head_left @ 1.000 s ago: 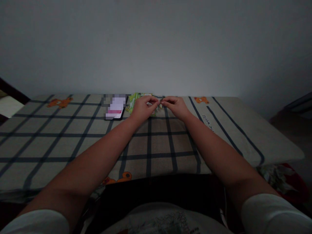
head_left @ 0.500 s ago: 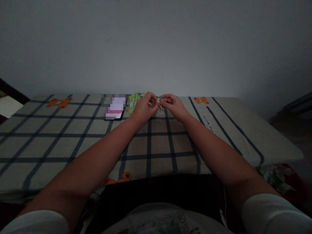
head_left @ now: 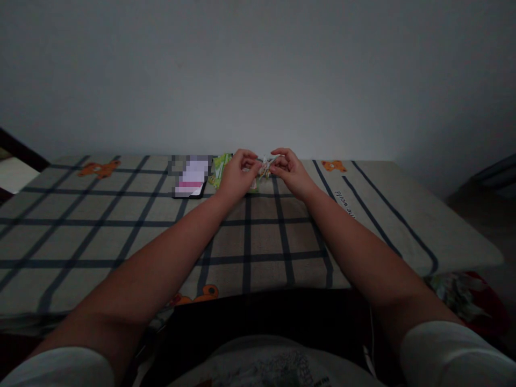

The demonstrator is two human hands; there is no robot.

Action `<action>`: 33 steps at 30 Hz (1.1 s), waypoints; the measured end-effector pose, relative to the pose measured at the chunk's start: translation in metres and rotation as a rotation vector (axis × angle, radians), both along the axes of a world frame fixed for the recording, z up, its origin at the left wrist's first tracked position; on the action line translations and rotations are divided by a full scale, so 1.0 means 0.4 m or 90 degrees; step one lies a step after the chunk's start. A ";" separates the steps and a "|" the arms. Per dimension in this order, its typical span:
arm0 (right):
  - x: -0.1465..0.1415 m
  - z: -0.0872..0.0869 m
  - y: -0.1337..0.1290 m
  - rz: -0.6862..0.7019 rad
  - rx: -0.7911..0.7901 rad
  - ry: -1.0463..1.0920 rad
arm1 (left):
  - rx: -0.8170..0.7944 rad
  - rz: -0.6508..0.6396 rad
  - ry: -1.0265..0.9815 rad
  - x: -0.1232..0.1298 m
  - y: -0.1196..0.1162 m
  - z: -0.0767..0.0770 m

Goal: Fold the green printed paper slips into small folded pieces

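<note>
Near the far edge of the table, my left hand [head_left: 241,171] and my right hand [head_left: 288,166] face each other with bent fingers. Between them is a small crumpled piece [head_left: 265,166], whitish with some yellow-green, perhaps paper or a wrapper. Thumb and fingertips of both hands pinch it from opposite sides. Behind and left of my left hand lie bright green printed packets [head_left: 220,165], partly hidden by that hand. A bit of green and pink print shows under my left thumb, but its kind is unclear.
A phone [head_left: 192,177] with a lit, blurred screen lies left of the green packets. The checked tablecloth [head_left: 161,242] covers the table, which stands against a grey wall [head_left: 258,80]. A red container [head_left: 481,303] with crumpled pieces stands low at the right.
My hands have moved slightly apart and up. More of the crumpled whitish piece shows between my fingertips. The phone and packets have stayed in place.
</note>
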State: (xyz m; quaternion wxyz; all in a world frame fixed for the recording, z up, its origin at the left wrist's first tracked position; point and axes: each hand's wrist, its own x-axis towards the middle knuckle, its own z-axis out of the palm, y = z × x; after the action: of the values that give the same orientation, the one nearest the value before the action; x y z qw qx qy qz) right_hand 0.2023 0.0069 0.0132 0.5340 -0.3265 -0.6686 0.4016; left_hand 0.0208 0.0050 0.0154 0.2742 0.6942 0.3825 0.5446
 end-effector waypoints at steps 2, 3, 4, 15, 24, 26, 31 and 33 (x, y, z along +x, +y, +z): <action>0.002 -0.002 0.004 0.016 0.008 0.021 | -0.093 -0.027 -0.034 -0.001 0.018 -0.006; 0.003 -0.004 0.006 0.022 0.014 0.033 | -0.126 -0.055 -0.042 -0.002 0.024 -0.007; 0.004 -0.006 0.009 0.027 0.018 0.045 | -0.138 -0.072 -0.042 -0.004 0.026 -0.007; 0.007 -0.013 0.018 -0.034 -0.069 0.048 | 0.158 -0.036 0.133 -0.017 0.009 -0.011; 0.014 -0.013 0.016 0.028 -0.092 0.030 | 0.170 -0.041 0.092 -0.024 0.018 -0.008; 0.012 -0.012 0.015 0.054 -0.100 0.040 | 0.111 -0.055 0.020 -0.019 0.026 -0.013; 0.008 -0.004 0.004 0.085 -0.127 0.073 | -0.060 -0.079 -0.104 -0.005 0.030 -0.014; 0.006 0.000 -0.002 0.109 -0.137 0.075 | -0.153 -0.097 -0.129 -0.003 0.023 -0.011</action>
State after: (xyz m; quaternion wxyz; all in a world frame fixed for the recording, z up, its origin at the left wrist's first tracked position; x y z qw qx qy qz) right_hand 0.2049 0.0062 0.0132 0.4976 -0.2994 -0.6149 0.5335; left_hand 0.0197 0.0143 0.0109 0.4327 0.6250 0.3619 0.5396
